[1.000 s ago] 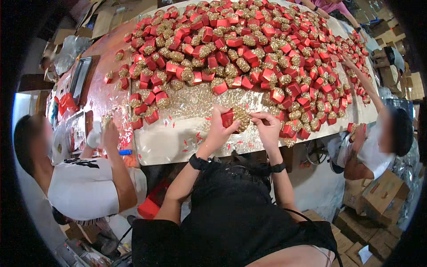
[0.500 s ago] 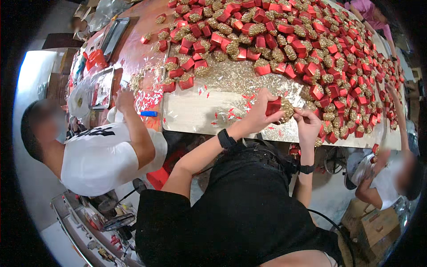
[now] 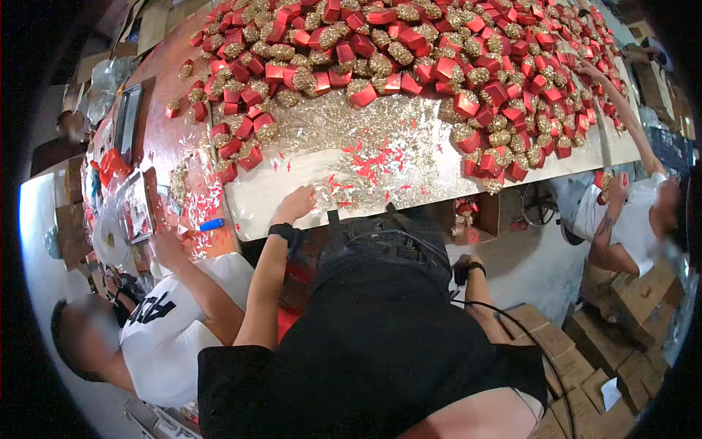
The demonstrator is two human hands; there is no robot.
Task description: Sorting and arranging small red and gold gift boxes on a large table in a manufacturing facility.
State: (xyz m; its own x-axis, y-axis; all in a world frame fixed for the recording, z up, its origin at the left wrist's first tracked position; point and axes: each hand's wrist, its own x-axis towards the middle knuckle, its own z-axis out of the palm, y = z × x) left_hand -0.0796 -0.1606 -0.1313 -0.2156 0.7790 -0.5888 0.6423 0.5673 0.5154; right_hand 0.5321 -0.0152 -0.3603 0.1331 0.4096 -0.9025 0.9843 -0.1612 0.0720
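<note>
My left hand rests loosely open and empty on the counter, touching gold glitter and red paper scraps. My right hand hangs below the edge; I cannot tell its grip.

Operator is wearing black short-sleeve top w/ black trousers. Left wrist is carrying black watch; right wrist is carrying black band. Thin black cable is running across torso.

A blue marker lies near the bench's left corner. Brown cardboard boxes stack on the floor at right. A seated person in a white shirt works at left.
</note>
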